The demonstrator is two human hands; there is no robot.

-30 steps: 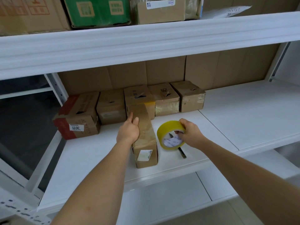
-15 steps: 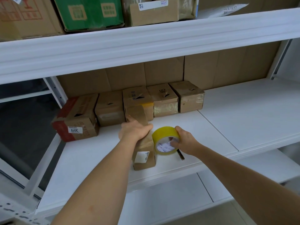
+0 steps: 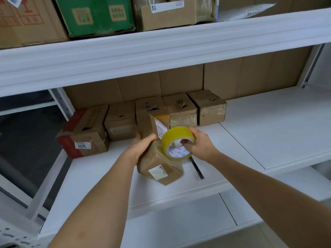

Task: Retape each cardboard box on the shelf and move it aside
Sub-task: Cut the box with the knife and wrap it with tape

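The cardboard box [image 3: 157, 156] is held tilted at the front of the white shelf [image 3: 250, 140], gripped by the left hand [image 3: 143, 143]. A yellow tape roll [image 3: 177, 143] is grasped against it by the right hand [image 3: 198, 143]. Five boxes [image 3: 179, 110] are lined up behind.

This looks like a storeroom or stockroom. Long white metal shelves [image 3: 161, 56] run across the whole picture, one above another. The top shelf is packed with big cardboard boxes, a green box [image 3: 96, 15] among them. In the middle of the picture a row of small brown boxes [image 3: 179, 111] sits at the back, some with white number stickers [image 3: 82, 145], like parcels kept in stock.
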